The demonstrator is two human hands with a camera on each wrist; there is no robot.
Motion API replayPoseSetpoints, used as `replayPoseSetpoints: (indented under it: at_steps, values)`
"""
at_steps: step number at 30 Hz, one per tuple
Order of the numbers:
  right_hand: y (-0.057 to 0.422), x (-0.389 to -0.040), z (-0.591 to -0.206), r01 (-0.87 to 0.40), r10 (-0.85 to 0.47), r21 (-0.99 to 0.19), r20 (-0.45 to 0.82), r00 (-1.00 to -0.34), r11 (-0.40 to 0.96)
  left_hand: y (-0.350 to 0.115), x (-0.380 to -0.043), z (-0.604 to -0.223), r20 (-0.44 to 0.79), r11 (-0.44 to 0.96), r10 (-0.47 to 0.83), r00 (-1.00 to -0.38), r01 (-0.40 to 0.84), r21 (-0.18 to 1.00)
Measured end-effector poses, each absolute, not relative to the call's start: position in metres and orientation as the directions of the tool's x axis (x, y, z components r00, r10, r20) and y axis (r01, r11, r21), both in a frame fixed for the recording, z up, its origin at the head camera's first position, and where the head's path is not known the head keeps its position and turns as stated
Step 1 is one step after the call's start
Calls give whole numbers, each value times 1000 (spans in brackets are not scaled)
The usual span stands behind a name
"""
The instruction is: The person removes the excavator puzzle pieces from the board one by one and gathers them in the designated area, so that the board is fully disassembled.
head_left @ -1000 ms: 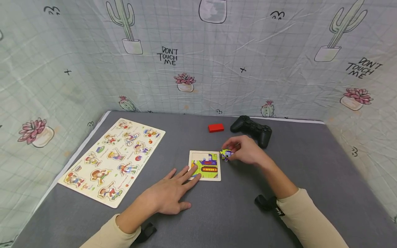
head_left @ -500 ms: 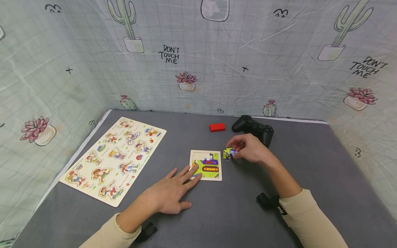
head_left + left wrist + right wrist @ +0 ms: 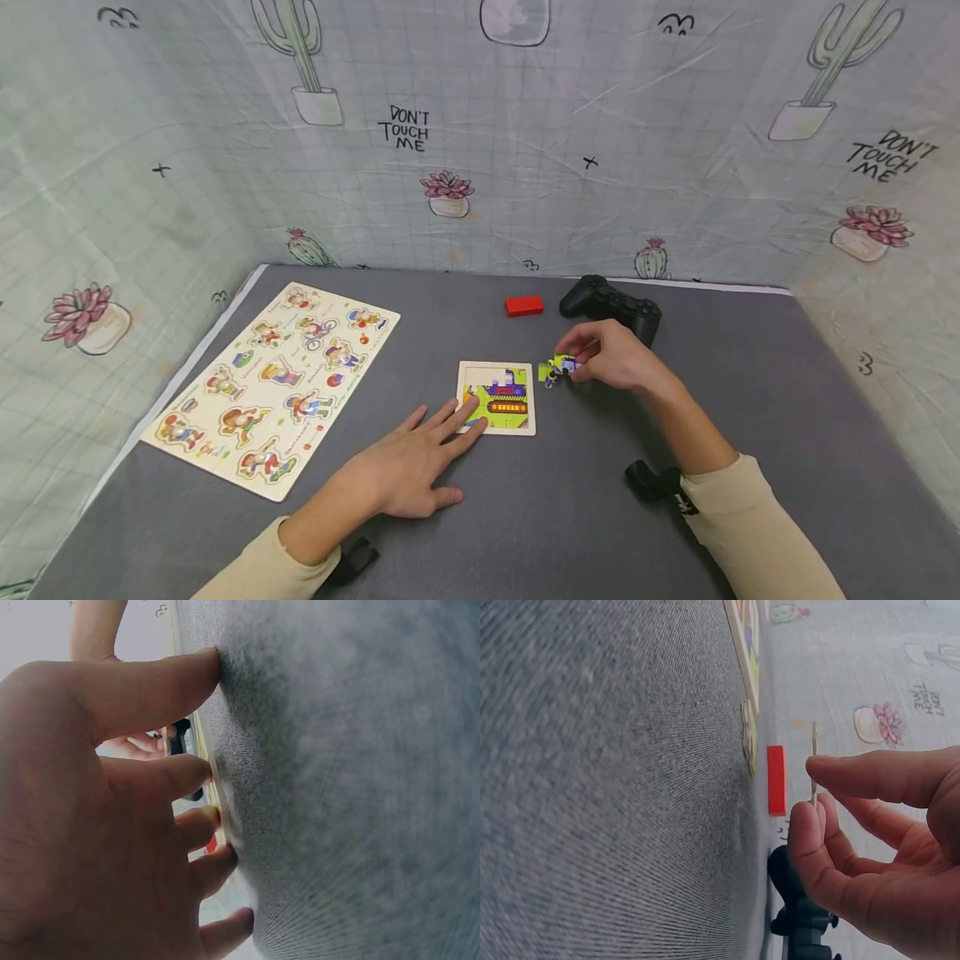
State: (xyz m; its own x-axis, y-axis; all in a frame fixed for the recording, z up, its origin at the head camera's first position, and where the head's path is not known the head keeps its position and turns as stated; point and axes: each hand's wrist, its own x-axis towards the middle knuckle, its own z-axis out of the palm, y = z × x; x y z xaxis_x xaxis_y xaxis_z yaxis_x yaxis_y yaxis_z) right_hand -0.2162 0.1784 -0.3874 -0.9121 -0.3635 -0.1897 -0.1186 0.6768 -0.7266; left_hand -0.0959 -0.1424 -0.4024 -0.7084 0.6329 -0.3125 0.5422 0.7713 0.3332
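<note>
My right hand (image 3: 611,358) pinches a small green and purple jigsaw piece (image 3: 565,364) between thumb and fingers. In the right wrist view that held piece (image 3: 814,739) is edge-on, raised above the table. Below it, a second jigsaw piece (image 3: 547,373) lies on the table close to the right side of the puzzle. My left hand (image 3: 408,467) rests with spread fingers, two fingertips overlapping the lower left of the square puzzle board (image 3: 480,367). The board shows a purple bulldozer on green, with bare wood along its upper left. Part of its left side is hidden under my fingers.
A large cream board (image 3: 281,408) with cartoon figures lies at the left. Behind the puzzle are a red block (image 3: 523,306) and a black game controller (image 3: 600,300), the latter partly hidden by my right hand. Printed cloth (image 3: 517,200) walls the table's back and sides.
My right hand has shifted slightly right with the held piece, away from the puzzle board, and more of the piece lying on the table shows. The left hand has stayed in place.
</note>
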Motion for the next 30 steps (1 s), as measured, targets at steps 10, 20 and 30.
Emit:
replayPoseSetpoints:
  at_steps: [10, 20, 30]
  values:
    - [182, -218, -389, -89, -342, -738, -199, -918, 669, -142, -97, -402, -305, 766, 639, -706, 550, 332]
    - [184, -221, -390, -51, -319, -736, -229, -920, 675, -144, -96, -403, -303, 765, 639, -707, 547, 338]
    - [190, -223, -392, -27, -299, -731, -245, -922, 682, -144, -97, -404, -305, 764, 642, -704, 550, 339]
